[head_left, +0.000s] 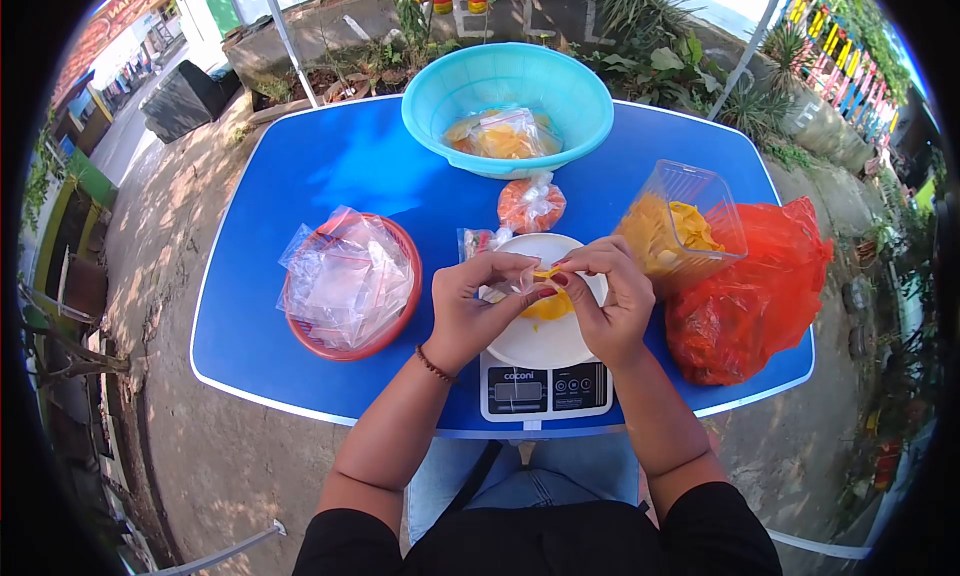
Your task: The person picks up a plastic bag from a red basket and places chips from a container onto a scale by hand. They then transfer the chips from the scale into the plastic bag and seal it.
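Over a white plate [510, 348], my left hand [480, 306] pinches a small clear plastic bag [522, 284]. My right hand [613, 294] is closed at the bag's upper edge, its thumb and fingers meeting those of the left. A bit of yellow shows between the fingertips; whether it lies inside the bag is hard to see. Yellow chip-like pieces [546, 308] lie on the plate, partly hidden by my hands. Beneath the plate is a kitchen scale [546, 400] with a display and buttons.
Left stands a red basket [416, 276] of clear zip bags [345, 276]. A turquoise basin [420, 101] with filled packets is at the back, a bag of orange-red stuff [531, 207] before it. Right are a clear container [715, 191] of yellow chips and a red plastic bag [750, 296].
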The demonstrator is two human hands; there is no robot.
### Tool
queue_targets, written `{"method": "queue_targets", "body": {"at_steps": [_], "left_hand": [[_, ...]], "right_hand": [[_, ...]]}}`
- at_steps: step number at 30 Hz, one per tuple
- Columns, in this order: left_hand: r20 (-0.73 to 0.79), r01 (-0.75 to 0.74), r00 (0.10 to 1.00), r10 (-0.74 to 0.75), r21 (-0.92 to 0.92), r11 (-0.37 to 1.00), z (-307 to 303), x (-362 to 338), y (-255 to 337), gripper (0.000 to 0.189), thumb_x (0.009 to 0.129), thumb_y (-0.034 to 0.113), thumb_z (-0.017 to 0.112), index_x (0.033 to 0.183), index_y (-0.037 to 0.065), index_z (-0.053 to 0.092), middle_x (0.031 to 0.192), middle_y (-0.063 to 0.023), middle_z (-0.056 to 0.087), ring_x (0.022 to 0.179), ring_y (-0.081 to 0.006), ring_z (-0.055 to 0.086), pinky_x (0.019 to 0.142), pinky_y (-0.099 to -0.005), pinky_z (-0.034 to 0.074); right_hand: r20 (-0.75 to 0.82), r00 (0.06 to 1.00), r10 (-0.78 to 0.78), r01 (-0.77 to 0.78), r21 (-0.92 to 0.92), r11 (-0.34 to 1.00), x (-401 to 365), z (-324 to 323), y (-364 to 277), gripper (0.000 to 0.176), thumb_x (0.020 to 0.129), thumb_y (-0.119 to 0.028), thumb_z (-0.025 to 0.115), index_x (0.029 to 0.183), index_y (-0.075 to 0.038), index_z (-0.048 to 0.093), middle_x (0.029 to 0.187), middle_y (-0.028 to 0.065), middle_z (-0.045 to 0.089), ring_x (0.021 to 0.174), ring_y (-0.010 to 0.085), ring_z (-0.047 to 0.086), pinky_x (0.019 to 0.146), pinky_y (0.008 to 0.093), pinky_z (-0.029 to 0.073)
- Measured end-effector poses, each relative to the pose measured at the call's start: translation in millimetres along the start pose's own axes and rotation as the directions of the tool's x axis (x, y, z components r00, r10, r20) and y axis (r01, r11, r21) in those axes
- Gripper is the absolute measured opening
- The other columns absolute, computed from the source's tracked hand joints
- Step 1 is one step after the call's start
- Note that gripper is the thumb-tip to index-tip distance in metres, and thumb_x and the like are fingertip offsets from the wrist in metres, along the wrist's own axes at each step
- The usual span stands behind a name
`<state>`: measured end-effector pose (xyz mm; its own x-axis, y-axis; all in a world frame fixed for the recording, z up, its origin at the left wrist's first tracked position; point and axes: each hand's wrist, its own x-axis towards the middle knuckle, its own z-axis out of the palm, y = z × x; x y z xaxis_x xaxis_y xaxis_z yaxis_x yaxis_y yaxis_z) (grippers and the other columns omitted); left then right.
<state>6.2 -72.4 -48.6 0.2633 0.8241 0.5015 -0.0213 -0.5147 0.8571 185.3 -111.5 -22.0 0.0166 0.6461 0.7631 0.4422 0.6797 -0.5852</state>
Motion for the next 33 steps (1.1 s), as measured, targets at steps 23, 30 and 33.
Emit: {"method": "queue_targets", "body": {"at_steps": [23, 30, 33], "left_hand": [[0.099, 0.371, 0.898, -0.429, -0.693, 0.618, -8, 15, 5, 0.029, 0.102, 0.023, 0.054, 0.121, 0.001, 0.058, 0.119, -0.0209, 0.065, 0.107, -0.0302, 0.068, 0.088, -0.0403, 0.058], [0.062, 0.365, 0.913, -0.402, -0.562, 0.742, -7, 11, 0, 0.022, 0.096, 0.010, 0.063, 0.112, -0.004, 0.062, 0.106, -0.0158, 0.071, 0.096, -0.0219, 0.071, 0.084, -0.0329, 0.058], [0.085, 0.356, 0.929, -0.361, -0.475, 0.805, -9, 9, 3, 0.023, 0.090, 0.003, 0.069, 0.111, -0.005, 0.062, 0.100, -0.0134, 0.072, 0.092, -0.0177, 0.071, 0.083, -0.0292, 0.058]], "right_hand": [[0.310, 0.914, 0.262, -0.077, -0.502, 0.861, -6, 10, 8, 0.012, 0.080, -0.011, 0.071, 0.092, -0.010, 0.073, 0.096, 0.0048, 0.060, 0.093, 0.0273, 0.054, 0.082, 0.0379, 0.048], [0.176, 0.955, 0.241, -0.180, -0.304, 0.936, -4, 8, 16, 0.012, 0.088, 0.000, 0.063, 0.099, -0.002, 0.068, 0.099, 0.0089, 0.063, 0.082, 0.0259, 0.063, 0.074, 0.0346, 0.053], [-0.078, 0.950, 0.303, -0.298, 0.064, 0.952, -4, 10, 11, 0.011, 0.091, 0.004, 0.061, 0.102, 0.002, 0.065, 0.097, 0.0101, 0.064, 0.079, 0.0213, 0.066, 0.071, 0.0302, 0.054]]}}
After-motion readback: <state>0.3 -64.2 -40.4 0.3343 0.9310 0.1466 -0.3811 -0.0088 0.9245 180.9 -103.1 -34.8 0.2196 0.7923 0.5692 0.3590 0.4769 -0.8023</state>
